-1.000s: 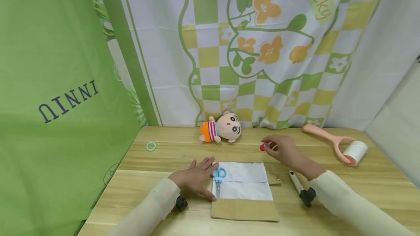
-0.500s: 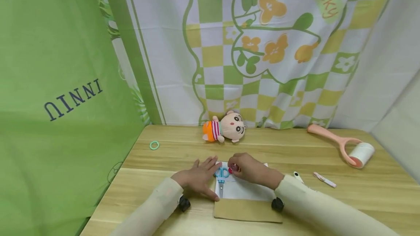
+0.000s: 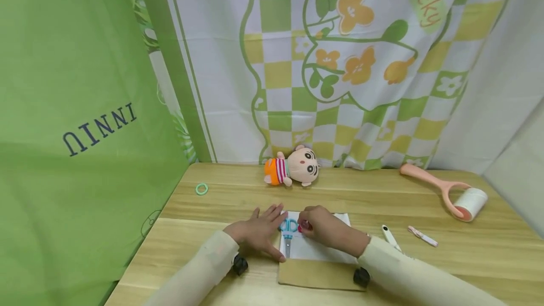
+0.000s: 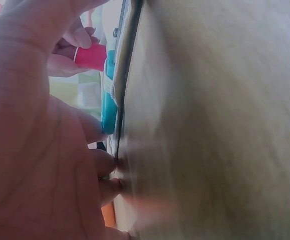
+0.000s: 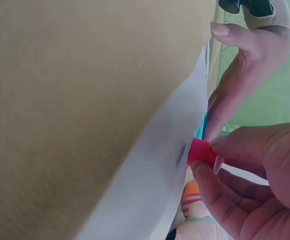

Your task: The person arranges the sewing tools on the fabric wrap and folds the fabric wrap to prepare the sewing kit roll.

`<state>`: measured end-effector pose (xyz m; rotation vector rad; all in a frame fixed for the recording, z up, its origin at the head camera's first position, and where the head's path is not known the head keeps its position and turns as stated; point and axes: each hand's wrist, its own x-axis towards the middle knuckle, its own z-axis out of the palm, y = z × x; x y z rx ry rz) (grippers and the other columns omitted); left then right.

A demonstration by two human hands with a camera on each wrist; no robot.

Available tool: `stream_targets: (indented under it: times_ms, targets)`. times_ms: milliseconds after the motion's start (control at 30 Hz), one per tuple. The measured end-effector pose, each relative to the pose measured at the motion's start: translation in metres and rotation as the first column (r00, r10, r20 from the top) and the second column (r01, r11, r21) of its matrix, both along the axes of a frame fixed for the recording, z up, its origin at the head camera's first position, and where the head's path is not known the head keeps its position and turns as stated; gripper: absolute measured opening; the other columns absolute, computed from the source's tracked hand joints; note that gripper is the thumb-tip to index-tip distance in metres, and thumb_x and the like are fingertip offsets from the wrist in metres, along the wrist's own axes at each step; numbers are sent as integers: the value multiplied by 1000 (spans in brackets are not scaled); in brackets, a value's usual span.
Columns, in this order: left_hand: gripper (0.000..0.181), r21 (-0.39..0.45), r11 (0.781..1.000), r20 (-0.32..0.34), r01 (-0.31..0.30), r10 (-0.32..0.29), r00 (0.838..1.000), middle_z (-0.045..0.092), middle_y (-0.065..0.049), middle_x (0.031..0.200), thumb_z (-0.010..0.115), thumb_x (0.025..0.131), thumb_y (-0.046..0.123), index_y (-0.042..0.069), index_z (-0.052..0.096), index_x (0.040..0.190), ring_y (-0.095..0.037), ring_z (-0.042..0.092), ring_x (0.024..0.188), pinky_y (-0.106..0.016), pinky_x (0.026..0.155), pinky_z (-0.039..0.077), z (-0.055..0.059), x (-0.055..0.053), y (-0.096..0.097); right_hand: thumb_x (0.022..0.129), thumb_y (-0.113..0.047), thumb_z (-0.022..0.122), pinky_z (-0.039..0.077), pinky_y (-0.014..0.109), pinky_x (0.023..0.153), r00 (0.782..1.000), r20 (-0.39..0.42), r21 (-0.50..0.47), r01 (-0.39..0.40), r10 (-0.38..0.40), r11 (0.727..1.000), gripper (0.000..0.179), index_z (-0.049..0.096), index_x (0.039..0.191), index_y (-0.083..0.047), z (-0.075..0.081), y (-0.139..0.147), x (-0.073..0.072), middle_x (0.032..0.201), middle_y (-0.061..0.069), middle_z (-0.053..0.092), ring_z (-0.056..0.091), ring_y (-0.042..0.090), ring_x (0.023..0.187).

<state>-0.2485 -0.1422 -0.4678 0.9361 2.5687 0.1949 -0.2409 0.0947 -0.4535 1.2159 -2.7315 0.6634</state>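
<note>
A brown fabric pouch [image 3: 318, 275] lies unfolded on the wooden table, its white lining facing up. Blue-handled scissors [image 3: 289, 228] lie along the lining's left side, under a white strap. My left hand [image 3: 258, 233] rests at the pouch's left edge, fingers spread, next to the scissors. Between thumb and fingers, my right hand [image 3: 325, 228] pinches a small red cylinder with a pale rim [image 5: 201, 152], like a thread spool. It is right at the lining, just right of the scissor handles. In the left wrist view, the red cylinder [image 4: 90, 56] shows close to the blue handle [image 4: 109, 107].
At the back lies a plush doll [image 3: 293, 166]. A green ring [image 3: 201, 189] is at far left. To the right are a peach-handled lint roller [image 3: 469, 204], a white slim tool [image 3: 389, 237] partly behind my sleeve, and a pink slim stick [image 3: 422, 236]. A patterned curtain [image 3: 340, 60] hangs behind.
My right hand has carried the red cylinder from beyond the pouch's right side leftward and nearer, onto the lining beside the scissors. My left hand has stayed at the pouch's left edge.
</note>
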Motion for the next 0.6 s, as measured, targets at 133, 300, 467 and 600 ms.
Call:
stream_targets:
  times_ms: [133,300,467,600]
  targets:
    - [121,0,1000,-3,3,-3,1000,-6,-11,170,69,77,73,13,7,163,-31,-2,159,-68,122,6,-3,-1,0,83,-1,74,42,16,57,1000,16,4,-3,3,1000,4,72,84,-5,-1,0,-2,75,0,63,48,2,66]
    - [121,14,1000,4,6,-6,1000,-6,-12,170,69,78,73,11,7,162,-32,-1,159,-69,121,6,-6,-1,0,84,-4,75,44,16,57,995,89,10,-48,47,999,4,76,88,-4,1,2,-13,73,-2,67,49,-1,64]
    - [122,10,1000,1,3,-3,1000,-4,-13,170,69,78,73,9,9,162,-32,0,158,-69,121,7,-4,-2,1,86,-7,73,48,17,61,970,237,14,-59,53,998,9,78,93,-4,6,3,-26,77,-4,72,54,-2,66]
    - [122,1,1000,-3,-1,1,1000,-4,-13,170,69,78,73,7,9,162,-32,0,159,-68,121,7,-3,-3,0,87,-10,73,49,19,59,920,391,21,8,-15,1000,9,76,94,-6,7,2,-33,75,-5,71,57,1,64]
